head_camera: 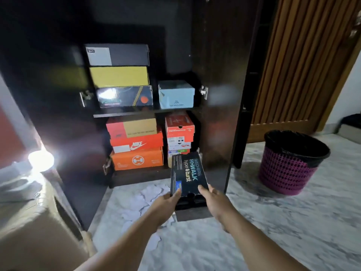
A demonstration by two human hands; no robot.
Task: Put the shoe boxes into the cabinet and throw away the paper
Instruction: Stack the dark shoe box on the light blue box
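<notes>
Both hands, the left hand point(170, 200) and right hand point(212, 199), clamp the near end of a black box point(187, 174) held above the floor point(273, 222) just before the open cabinet point(214, 55), its shelves stacked with boxes point(136, 143), with paper point(144, 200) underneath and a bin point(291, 163) to the right.

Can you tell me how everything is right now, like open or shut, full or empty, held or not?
Cabinet: doors open, shelves partly filled with shoe boxes.
Black shoe box: lid on, held in the air before the lower shelf.
Left hand: grip on the box's near left corner.
Right hand: grip on its near right corner.
Paper: lying loose on the floor.
Bin: upright, black liner fitted; contents hidden.
</notes>
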